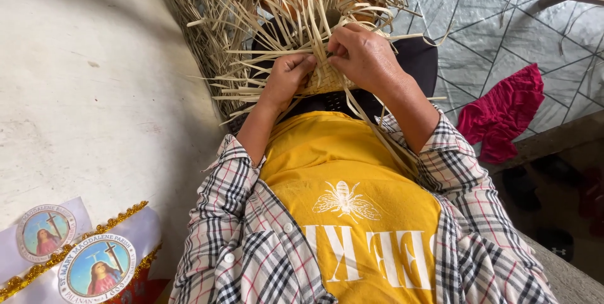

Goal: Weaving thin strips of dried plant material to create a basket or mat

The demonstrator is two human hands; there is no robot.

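Note:
A small woven patch of pale straw strips (324, 77) rests on my lap, with many loose strips (277, 2) fanning out from it upward and to the left. My left hand (286, 77) pinches strips at the left side of the patch. My right hand (362, 55) grips strips at its top right, fingers curled over the weave. The two hands nearly touch. I wear a yellow shirt (340, 172) under a plaid overshirt (239, 235).
A pale concrete wall (88, 77) fills the left. A white banner with gold trim and round pictures (82, 260) lies at bottom left. A red cloth (503, 109) lies on the grey tiled floor (503, 21) at right, near dark sandals (535, 178).

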